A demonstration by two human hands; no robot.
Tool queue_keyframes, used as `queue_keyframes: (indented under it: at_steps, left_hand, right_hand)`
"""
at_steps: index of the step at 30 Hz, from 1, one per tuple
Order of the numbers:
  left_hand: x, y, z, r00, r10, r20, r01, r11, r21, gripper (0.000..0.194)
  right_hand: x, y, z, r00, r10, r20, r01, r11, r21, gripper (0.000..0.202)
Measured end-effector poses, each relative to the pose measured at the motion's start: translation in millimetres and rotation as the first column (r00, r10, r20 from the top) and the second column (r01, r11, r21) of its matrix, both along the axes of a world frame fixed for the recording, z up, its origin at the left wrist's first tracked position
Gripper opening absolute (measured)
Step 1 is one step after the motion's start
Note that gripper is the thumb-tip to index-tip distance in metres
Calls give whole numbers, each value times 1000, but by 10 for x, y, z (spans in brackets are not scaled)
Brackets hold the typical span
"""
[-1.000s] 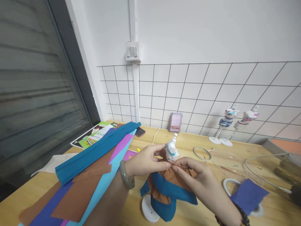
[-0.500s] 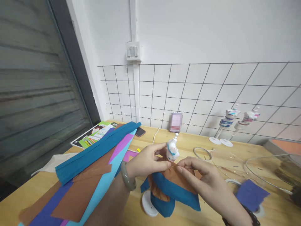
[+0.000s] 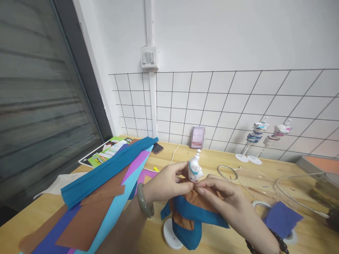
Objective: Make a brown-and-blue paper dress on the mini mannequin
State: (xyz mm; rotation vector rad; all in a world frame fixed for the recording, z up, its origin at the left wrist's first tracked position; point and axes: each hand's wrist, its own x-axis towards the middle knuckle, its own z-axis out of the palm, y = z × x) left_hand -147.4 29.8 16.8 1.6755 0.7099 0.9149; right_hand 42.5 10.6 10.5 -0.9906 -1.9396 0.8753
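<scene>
A small white dress form with a teal band stands on a round white base. Brown and blue material hangs round its lower part like a skirt. My left hand wraps the form's waist from the left, its thumb and fingers pressing the gathered brown top edge. From the right, my right hand pinches the same brown edge just below the torso, thumb against forefinger. The tips of both hands nearly meet at the waist.
Long coloured sheets lie at the left over magazines. A dark phone is behind them. Two more dress forms stand at the back right. Near the right hand are a wire ring, a blue piece and tape rolls.
My right hand has moved left along the brown edge, closer to my left thumb. The skirt material and the white base have shifted slightly right and down.
</scene>
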Motion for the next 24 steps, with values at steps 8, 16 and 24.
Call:
queue_keyframes:
  at_steps: [8, 16, 24]
  left_hand:
    - [16, -1, -8, 1000, -10, 13, 11, 1000, -22, 38]
    - [20, -13, 5, 1000, -16, 7, 16, 1000, -17, 37]
    - [20, -5, 31, 1000, -14, 4, 14, 1000, -9, 26]
  right_hand:
    - [-4, 62, -92, 997, -71, -14, 70, 995, -72, 22]
    - [-23, 55, -82, 996, -54, -67, 45, 990, -131, 23]
    - [-37, 50, -64, 992, -73, -98, 61, 990, -128, 21]
